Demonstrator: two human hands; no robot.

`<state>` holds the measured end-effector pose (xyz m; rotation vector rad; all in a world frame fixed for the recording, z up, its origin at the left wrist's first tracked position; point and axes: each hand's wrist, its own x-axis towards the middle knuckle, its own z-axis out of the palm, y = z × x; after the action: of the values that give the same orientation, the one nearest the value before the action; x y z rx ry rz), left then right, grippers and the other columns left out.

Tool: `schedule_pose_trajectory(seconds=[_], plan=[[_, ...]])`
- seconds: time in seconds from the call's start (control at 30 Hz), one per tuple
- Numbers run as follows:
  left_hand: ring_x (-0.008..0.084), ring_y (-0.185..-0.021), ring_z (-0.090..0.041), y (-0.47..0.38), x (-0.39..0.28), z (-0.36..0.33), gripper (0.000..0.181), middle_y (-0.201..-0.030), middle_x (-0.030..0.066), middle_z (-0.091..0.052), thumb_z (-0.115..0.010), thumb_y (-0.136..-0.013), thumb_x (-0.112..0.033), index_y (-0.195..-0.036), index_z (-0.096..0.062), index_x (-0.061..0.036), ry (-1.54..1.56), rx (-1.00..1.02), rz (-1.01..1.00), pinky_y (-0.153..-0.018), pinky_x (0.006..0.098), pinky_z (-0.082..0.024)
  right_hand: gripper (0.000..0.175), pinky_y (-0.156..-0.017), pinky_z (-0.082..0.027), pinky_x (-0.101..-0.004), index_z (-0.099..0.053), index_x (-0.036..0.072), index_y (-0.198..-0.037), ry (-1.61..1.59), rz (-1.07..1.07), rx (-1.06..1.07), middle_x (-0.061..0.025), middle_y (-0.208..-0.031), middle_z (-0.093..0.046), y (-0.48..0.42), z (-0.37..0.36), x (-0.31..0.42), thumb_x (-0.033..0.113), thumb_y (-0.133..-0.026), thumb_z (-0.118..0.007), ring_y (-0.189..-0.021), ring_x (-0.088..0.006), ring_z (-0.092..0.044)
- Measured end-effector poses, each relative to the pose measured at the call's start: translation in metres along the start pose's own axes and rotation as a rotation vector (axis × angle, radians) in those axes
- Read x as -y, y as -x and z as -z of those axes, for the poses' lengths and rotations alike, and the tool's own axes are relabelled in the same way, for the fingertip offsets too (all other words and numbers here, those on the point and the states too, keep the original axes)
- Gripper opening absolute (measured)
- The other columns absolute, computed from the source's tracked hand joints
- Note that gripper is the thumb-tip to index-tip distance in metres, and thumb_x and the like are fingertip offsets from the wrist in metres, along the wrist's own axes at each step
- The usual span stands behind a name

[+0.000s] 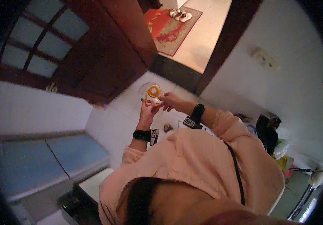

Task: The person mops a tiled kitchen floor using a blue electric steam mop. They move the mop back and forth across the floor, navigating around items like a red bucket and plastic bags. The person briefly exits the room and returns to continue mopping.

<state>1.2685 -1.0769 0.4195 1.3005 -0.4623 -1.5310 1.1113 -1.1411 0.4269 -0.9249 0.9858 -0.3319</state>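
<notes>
A clear, rounded container (147, 86) with an orange ring-shaped part and an orange handle is held in front of me, above the tiled floor. My left hand (150, 111) grips it from below and to the left. The fingers of my right hand (171, 101) pinch its right side, near the orange handle. Both wrists wear black straps with small devices that bear printed patterns. What kind of container it is, I cannot tell for sure.
A dark wooden door (93, 59) with glass panes stands at the upper left. Beyond the doorway lie a patterned rug (175, 35) and shoes (185, 17). Black bags (267, 132) stand by the right wall. A blue-topped surface (77, 152) is at the lower left.
</notes>
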Motion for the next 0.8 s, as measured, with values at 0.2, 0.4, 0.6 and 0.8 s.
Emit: schedule_pose_trajectory(seconds=[0.2,0.4,0.6,0.8], plan=[[0.0189,-0.084,-0.062,-0.162,-0.063,-0.045,0.03,-0.103,0.0067,-0.056,-0.054,-0.089,-0.008,-0.116,-0.042,-0.0096,-0.057,0.135,-0.019,-0.072,0.0317,-0.055,0.029,-0.036,-0.039,-0.0279,-0.053,0.006,-0.07,-0.057,0.09,-0.28,-0.0051,-0.06,-0.056,-0.108,0.073,0.064,0.029,-0.084,-0.061,-0.045,-0.0135,-0.054],[0.0179,-0.083,-0.061,-0.339,-0.108,-0.112,0.027,-0.101,0.0062,-0.057,-0.054,-0.09,-0.011,-0.114,-0.043,-0.0096,-0.049,0.244,-0.01,-0.066,0.0317,-0.054,0.022,-0.043,-0.038,-0.0272,-0.062,0.005,-0.08,-0.017,0.288,-0.129,-0.003,-0.062,-0.055,-0.233,0.18,0.142,0.022,-0.089,-0.05,-0.048,-0.0124,-0.049],[0.0175,-0.087,-0.061,-0.486,-0.178,-0.183,0.018,-0.094,0.004,-0.06,-0.053,-0.091,-0.015,-0.108,-0.048,-0.0114,-0.146,0.274,0.193,-0.073,0.0327,-0.051,0.021,-0.042,-0.039,-0.0299,-0.055,0.005,-0.074,-0.249,0.139,-0.268,-0.0062,-0.061,-0.055,-0.279,0.282,0.261,0.018,-0.089,-0.047,-0.047,-0.0155,-0.051],[0.0158,-0.085,-0.061,-0.593,-0.248,-0.286,0.024,-0.098,0.0024,-0.061,-0.057,-0.089,-0.017,-0.11,-0.048,-0.012,-0.234,0.294,0.273,-0.072,0.0304,-0.05,0.024,-0.039,-0.041,-0.0305,-0.055,0.005,-0.075,-0.325,-0.013,-0.464,-0.007,-0.06,-0.056,-0.344,0.389,0.363,0.022,-0.091,-0.049,-0.045,-0.0168,-0.053]])
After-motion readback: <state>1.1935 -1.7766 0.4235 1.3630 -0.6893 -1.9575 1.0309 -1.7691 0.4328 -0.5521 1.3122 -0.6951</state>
